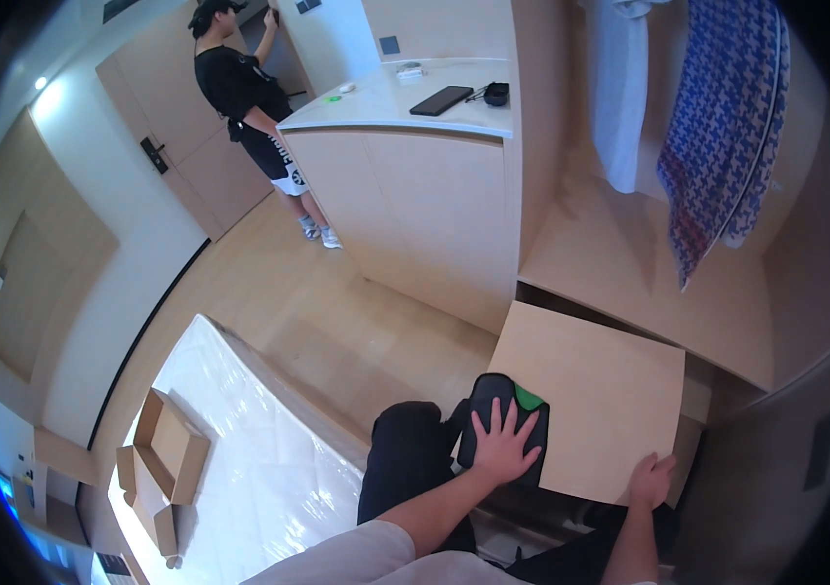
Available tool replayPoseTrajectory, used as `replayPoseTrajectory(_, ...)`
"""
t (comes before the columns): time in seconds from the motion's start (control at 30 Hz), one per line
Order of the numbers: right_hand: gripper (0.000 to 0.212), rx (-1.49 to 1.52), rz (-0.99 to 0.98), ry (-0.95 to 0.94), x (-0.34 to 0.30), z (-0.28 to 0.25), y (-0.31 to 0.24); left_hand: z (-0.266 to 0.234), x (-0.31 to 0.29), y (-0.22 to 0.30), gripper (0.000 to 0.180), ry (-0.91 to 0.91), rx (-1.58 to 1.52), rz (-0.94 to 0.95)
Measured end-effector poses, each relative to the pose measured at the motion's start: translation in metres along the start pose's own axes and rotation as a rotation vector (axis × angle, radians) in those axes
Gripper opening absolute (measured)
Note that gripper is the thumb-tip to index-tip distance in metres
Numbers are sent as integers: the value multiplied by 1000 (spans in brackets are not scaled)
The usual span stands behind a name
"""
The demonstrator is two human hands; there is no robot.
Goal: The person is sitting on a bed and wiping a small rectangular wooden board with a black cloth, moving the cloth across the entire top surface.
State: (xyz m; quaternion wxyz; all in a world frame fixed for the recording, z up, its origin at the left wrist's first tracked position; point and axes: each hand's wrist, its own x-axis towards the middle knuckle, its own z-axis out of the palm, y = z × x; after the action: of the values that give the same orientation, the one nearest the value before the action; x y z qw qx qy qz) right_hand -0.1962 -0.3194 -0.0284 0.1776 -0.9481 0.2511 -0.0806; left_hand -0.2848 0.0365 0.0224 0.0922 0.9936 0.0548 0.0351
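Observation:
My left hand lies flat with fingers spread on a black padded case or pouch that has a green patch at its upper right edge. The case overlaps the left edge of a light wooden panel, between the panel and my black-clad knee. At the panel's near right corner, my right hand has its fingers curled over the edge. The panel juts out below a wooden wardrobe base, with a dark gap between them.
A plastic-wrapped mattress with an opened cardboard box is at my left. Ahead, a cabinet holds a black tablet-like device. Clothes, including a blue patterned garment, hang right. A person stands near the door.

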Motion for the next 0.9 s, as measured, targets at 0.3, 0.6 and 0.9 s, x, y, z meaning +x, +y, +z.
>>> replayPoseTrajectory(0.3,48,-77,19,-36,-3,-12,-16,8,161,-29,80,-53,38,-97)
replayPoseTrajectory(0.6,46,-13,16,-44,-10,-27,-29,26,295,-58,63,53,-25,-48)
replayPoseTrajectory(0.9,47,-64,19,-72,-2,-19,-21,29,282,-45,76,59,218,-114)
